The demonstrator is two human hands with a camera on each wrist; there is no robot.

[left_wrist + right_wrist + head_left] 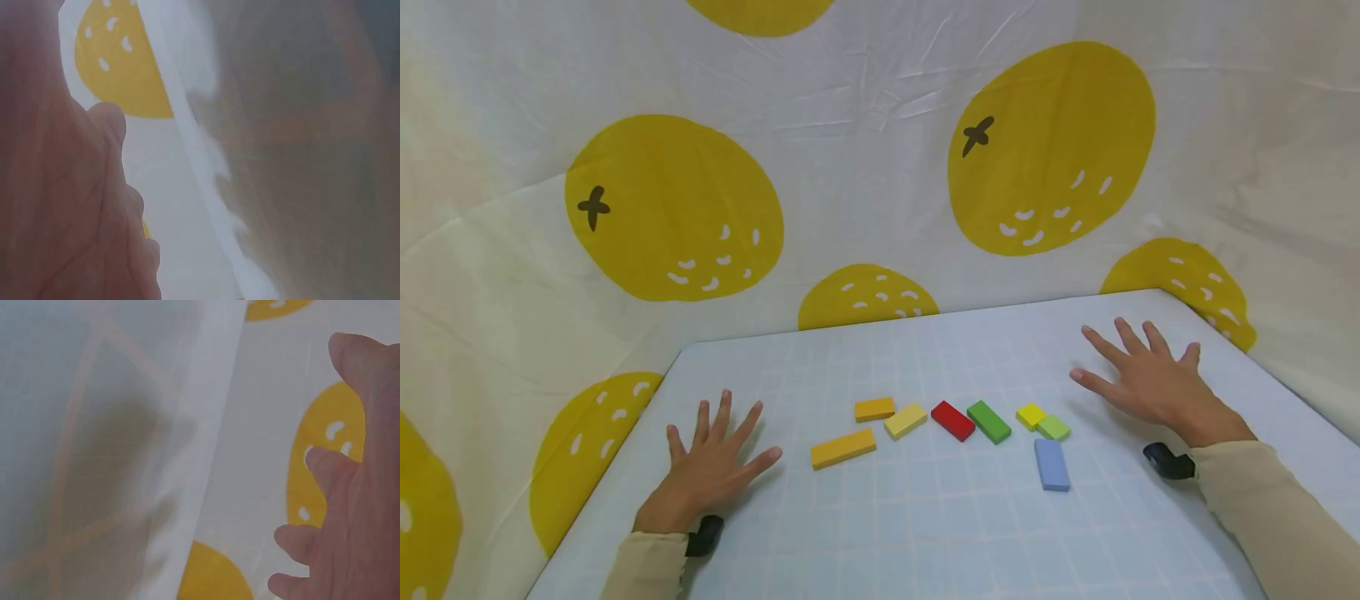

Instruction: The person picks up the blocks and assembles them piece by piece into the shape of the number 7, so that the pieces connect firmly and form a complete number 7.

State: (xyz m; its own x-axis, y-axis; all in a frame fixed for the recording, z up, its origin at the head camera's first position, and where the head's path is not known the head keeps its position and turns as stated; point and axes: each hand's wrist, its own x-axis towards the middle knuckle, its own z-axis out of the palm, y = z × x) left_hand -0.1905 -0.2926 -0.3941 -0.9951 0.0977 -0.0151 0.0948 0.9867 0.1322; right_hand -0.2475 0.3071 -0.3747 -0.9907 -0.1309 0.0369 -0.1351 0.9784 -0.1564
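My left hand (709,467) spreads its fingers at the left of the table, palm down and holding nothing. The right hand (1157,383) is likewise spread and bare, over the right side. Between them lie flat blocks: an orange block (875,409), a longer orange block (843,450), a pale yellow block (906,422), a red block (953,421) and a green block (988,422). Farther right, a small yellow block (1031,416) touches a light green block (1055,427), with a blue block (1052,465) below. In the wrist views, only the palms, fingers and blurred shadows show.
A pale blue gridded cloth covers the table (880,533). Behind and beside it hangs a white curtain (865,183) printed with large yellow fruit. A dark wrist device (704,536) sits under the left wrist, another dark device (1169,461) under the right.
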